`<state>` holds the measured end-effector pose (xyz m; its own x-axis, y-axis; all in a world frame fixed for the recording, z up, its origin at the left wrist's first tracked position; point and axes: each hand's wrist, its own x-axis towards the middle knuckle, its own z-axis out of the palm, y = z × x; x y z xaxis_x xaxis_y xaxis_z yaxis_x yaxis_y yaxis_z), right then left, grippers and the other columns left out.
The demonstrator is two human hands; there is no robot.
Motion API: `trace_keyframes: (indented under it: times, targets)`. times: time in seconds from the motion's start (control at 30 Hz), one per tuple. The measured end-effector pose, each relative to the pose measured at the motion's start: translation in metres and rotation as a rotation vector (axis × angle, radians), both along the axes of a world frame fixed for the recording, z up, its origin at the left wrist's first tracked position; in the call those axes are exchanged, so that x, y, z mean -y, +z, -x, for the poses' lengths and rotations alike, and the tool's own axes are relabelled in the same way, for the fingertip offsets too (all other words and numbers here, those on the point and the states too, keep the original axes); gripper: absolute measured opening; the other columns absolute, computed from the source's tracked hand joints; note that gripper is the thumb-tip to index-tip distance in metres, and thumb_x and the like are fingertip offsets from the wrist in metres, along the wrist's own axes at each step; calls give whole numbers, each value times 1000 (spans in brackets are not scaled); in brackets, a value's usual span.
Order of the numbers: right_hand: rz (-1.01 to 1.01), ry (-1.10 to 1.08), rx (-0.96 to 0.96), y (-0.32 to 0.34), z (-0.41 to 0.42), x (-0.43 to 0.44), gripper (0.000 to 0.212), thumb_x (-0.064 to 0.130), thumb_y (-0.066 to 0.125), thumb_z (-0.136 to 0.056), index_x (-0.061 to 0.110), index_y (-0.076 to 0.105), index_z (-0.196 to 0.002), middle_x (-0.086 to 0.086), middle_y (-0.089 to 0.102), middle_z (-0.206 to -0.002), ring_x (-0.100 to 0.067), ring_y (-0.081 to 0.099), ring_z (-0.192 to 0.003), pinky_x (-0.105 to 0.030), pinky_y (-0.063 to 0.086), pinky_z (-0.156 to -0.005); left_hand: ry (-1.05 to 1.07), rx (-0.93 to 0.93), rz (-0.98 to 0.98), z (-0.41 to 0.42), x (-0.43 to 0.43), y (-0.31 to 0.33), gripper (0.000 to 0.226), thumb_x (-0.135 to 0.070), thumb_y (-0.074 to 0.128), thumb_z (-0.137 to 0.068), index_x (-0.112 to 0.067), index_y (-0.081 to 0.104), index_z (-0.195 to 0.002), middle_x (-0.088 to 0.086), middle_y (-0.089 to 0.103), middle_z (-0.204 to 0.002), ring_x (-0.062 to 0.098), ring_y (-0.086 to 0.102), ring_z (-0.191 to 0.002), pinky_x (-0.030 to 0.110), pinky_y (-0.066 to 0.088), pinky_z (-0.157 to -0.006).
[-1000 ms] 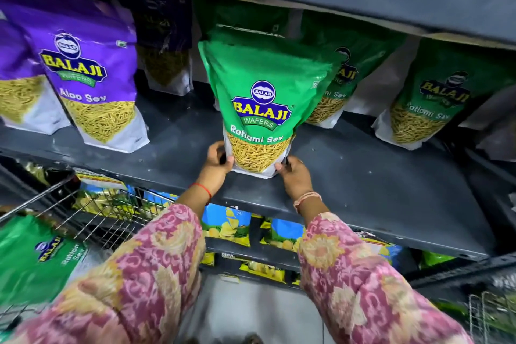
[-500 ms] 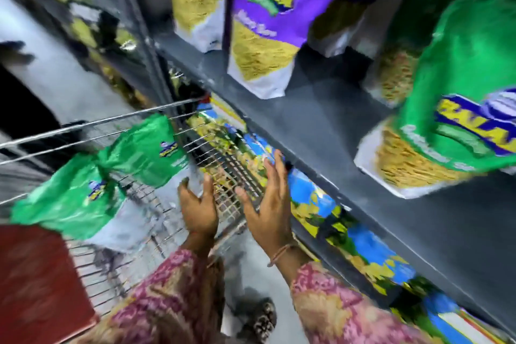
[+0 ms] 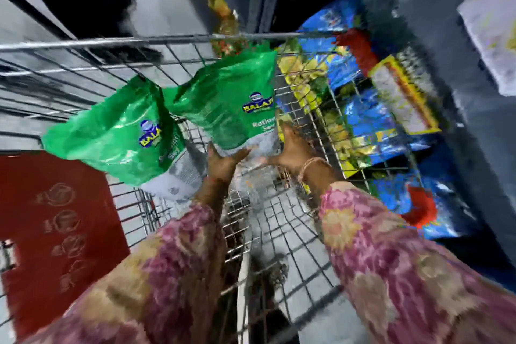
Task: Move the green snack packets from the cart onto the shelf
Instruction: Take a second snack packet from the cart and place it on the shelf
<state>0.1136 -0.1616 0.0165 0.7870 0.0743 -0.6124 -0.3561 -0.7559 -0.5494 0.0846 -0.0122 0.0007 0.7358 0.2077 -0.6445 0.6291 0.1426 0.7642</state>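
Two green snack packets lie in the wire cart [image 3: 111, 42]. The right green packet [image 3: 229, 109] leans against the cart's far right corner. My left hand [image 3: 223, 162] has its thumb over this packet's white bottom edge, and my right hand [image 3: 293, 148] presses its lower right side, so the packet is clasped between both hands. The other green packet [image 3: 117, 134] rests to the left, untouched. The grey shelf [image 3: 458, 120] runs along the right, with the pale bottom of a packet [image 3: 491, 22] standing on it. The view is blurred by motion.
A red panel [image 3: 55, 218] forms the cart's near left end. Blue and yellow packets [image 3: 363, 109] fill the lower shelf behind the cart's right wall. Grey floor shows beyond the cart's far rim.
Both hands left the green packet standing on the shelf, swung down left over the cart, and now clasp the right green packet. The view has tilted down into the cart.
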Motion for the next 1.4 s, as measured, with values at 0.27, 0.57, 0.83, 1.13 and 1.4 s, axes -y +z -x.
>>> trace_keyframes:
  times: [0.27, 0.57, 0.83, 1.13, 1.4]
  targets:
    - [-138, -172, -196, -39, -37, -13, 74, -11, 67, -66, 5, 35, -131, -10, 57, -121, -20, 52, -102, -15, 40, -65, -191, -136, 69, -19, -11, -35, 62, 17, 64, -68, 12, 42, -125, 28, 49, -133, 24, 52, -110, 28, 46, -94]
    - [-499, -493, -25, 54, 20, -3, 72, -13, 70, -64, 4, 36, -125, -22, 51, -127, -26, 50, -110, -23, 47, -83, -236, -68, 37, 7, -9, 42, 76, 7, 72, -63, 10, 32, -128, 20, 61, -121, 20, 67, -88, 35, 55, -86]
    - [-573, -543, 308, 166, 103, 25, 69, -4, 72, -67, 8, 35, -123, -10, 54, -121, -17, 55, -107, -32, 44, -99, -498, 311, -62, 50, 15, 187, 37, 11, 70, -63, 0, 58, -96, 15, 65, -104, -1, 65, -66, 11, 54, -60]
    - [-625, -638, 660, 242, 270, 93, 59, -13, 64, -72, 4, 36, -120, 13, 52, -101, 26, 52, -76, 4, 40, -70, -712, 511, 25, 170, 94, 265, 73, 13, 72, -62, -2, 42, -126, 7, 59, -119, 13, 60, -98, 12, 50, -80]
    - [-441, -945, 815, 241, 436, 180, 51, -1, 71, -69, 19, 46, -109, -3, 62, -113, -3, 61, -97, -13, 50, -79, -1185, 594, 88, 277, 209, 273, 74, 0, 81, -56, -1, 48, -122, 9, 57, -127, 12, 62, -104, 26, 50, -95]
